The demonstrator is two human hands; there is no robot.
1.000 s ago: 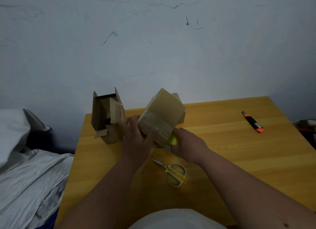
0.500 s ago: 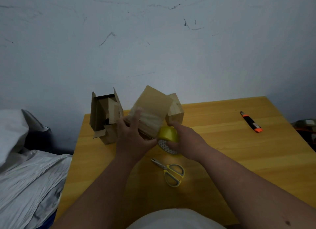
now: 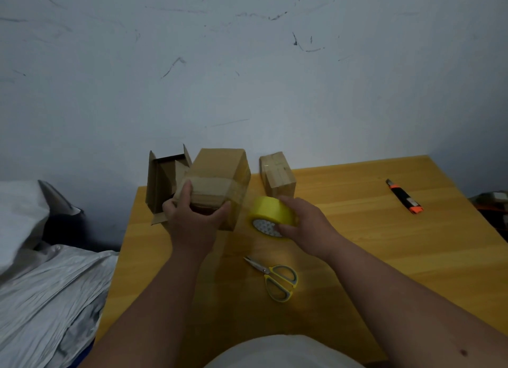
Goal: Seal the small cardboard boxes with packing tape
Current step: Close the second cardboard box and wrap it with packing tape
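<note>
The left hand [image 3: 189, 219] grips the taped box [image 3: 217, 186] at the desk's [image 3: 357, 257] far left. The right hand [image 3: 305, 224], clutching the yellow tape roll [image 3: 270, 216], has drawn away rightward, stretching tape off the box; cutting with the scissors [image 3: 277, 279] probably follows.

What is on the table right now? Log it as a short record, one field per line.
left hand: grips the taped box
right hand: holds the yellow tape roll, a clear strip stretched to the box
open box: behind the left hand, flaps up
sealed box: far edge, right of the held box
scissors: flat on the table, near the body
utility knife: far right
</note>
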